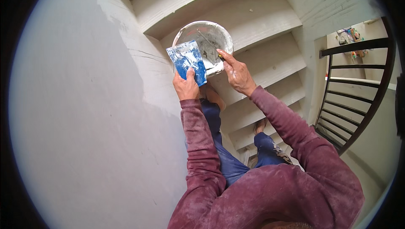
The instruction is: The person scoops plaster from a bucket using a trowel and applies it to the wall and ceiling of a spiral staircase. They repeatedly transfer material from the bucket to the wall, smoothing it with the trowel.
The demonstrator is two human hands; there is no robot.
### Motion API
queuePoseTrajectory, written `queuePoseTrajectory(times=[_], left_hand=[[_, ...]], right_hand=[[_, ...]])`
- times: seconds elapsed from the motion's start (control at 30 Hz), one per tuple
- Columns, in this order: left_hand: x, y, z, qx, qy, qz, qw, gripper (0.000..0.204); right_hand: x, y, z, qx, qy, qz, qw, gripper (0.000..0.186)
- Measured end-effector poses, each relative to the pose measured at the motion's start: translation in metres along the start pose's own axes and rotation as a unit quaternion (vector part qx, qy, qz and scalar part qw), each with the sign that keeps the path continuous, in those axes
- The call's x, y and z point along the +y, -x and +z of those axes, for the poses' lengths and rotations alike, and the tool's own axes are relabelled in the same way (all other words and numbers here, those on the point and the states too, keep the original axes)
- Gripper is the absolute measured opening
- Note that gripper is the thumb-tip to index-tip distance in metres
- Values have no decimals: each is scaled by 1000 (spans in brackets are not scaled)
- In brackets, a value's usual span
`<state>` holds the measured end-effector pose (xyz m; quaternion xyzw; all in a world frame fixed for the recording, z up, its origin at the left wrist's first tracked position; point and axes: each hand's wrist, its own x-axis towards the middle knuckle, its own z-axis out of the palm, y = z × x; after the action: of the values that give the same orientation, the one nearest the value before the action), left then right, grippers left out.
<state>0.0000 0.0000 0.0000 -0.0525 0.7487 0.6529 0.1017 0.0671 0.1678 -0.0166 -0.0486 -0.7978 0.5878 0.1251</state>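
My left hand [185, 84] grips a flat blue board [184, 54] smeared with white paste, held over the left part of a round bucket. The bucket [202, 28] is on the stairs, with white paste caked round its rim and inside. My right hand [238, 75] is closed on the handle of a tool [220, 56], which reaches into the bucket just right of the board; a thin metal rod [204, 37] also shows inside. The tool's far end is hard to make out.
Pale steps [270, 60] run up and down, with my feet on lower treads. A wall [84, 115] with patchy coating rises on the left. A dark metal railing [354, 45] borders the right, with small colourful items [354, 41] beyond it.
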Motion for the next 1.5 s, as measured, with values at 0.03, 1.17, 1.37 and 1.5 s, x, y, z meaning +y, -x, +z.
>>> queuePoseTrajectory(times=[0.03,1.17,1.37,1.5], left_hand=[[3,5,0,0,10,5,1000,24],[3,-15,15,0,-42,77,996,24],[-4,-15,15,1,-44,49,998,23],[-5,-19,15,15,10,58,998,22]], right_hand=[[-14,5,0,5,-20,-32,999,44],[-11,-28,-6,-116,-612,314,717,35],[-8,0,-25,-139,-554,361,737,36],[-20,32,-43,-133,-371,310,865,41]])
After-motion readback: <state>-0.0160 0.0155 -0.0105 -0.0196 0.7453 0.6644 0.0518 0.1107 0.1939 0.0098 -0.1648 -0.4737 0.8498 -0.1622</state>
